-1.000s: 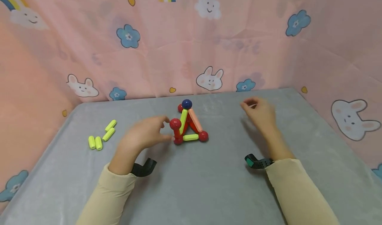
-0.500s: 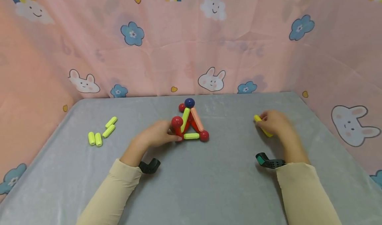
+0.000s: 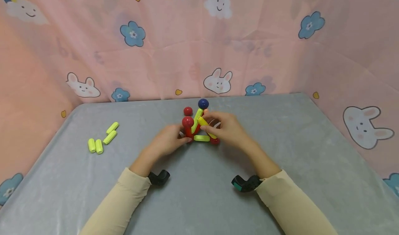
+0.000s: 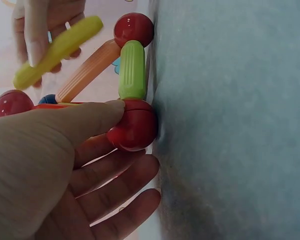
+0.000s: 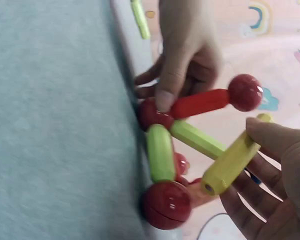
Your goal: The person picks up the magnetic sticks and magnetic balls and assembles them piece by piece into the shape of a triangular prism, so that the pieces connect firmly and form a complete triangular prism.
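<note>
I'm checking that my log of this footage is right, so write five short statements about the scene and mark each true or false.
1. The right grip holds the yellow rod. True.
2. The left grip pinches a red ball. True.
3. The left grip shares hold of the yellow rod. False: only the right grip holds it.
4. Four loose green rods lie on the table. True.
5. The loose green rods are on the person's right. False: they lie on the person's left.
</note>
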The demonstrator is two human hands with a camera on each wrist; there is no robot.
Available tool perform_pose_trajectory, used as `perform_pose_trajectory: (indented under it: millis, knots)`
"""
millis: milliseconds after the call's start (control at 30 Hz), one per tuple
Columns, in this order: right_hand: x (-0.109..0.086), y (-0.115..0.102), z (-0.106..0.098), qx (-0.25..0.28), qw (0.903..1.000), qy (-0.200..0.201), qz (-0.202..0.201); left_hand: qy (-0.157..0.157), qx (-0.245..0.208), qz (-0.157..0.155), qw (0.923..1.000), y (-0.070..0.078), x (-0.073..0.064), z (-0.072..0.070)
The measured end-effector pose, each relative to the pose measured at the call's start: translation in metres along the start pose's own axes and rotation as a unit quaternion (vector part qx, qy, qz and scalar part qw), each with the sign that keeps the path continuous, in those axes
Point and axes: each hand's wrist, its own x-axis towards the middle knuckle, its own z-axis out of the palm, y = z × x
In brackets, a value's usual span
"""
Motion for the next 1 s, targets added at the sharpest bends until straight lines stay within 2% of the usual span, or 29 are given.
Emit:
perform_pose_trajectory:
  millis: [267, 467, 600, 700, 800, 900, 1000]
  knots:
    - [0.000, -0.002, 0.015, -0.025, 0.9987, 0.028, -0.034, 0.004, 0.015, 0.003, 0.9999, 0.002, 0.000, 0.000]
    - [0.000, -0.002, 0.021, -0.068, 0.9964, 0.017, -0.048, 0.000, 0.038, 0.006, 0.9993, 0.004, -0.002, 0.001]
    - [0.000, -0.002, 0.023, -0.076, 0.9958, 0.014, -0.050, -0.004, -0.002, 0.004, 1.0000, 0.003, -0.004, -0.005]
    - [0.001, -0.003, 0.022, -0.078, 0.9957, 0.011, -0.048, 0.026, -0.053, 0.014, 0.9981, 0.003, -0.004, -0.013]
    - [0.001, -0.003, 0.022, -0.081, 0.9956, 0.008, -0.046, 0.063, -0.074, 0.033, 0.9947, 0.005, -0.004, -0.018]
    - [0.000, -0.001, 0.021, -0.082, 0.9958, 0.009, -0.039, 0.076, -0.087, 0.043, 0.9924, 0.008, -0.003, -0.017]
    - [0.000, 0.001, 0.019, -0.076, 0.9966, 0.010, -0.030, 0.077, -0.100, 0.036, 0.9914, 0.012, -0.002, -0.014]
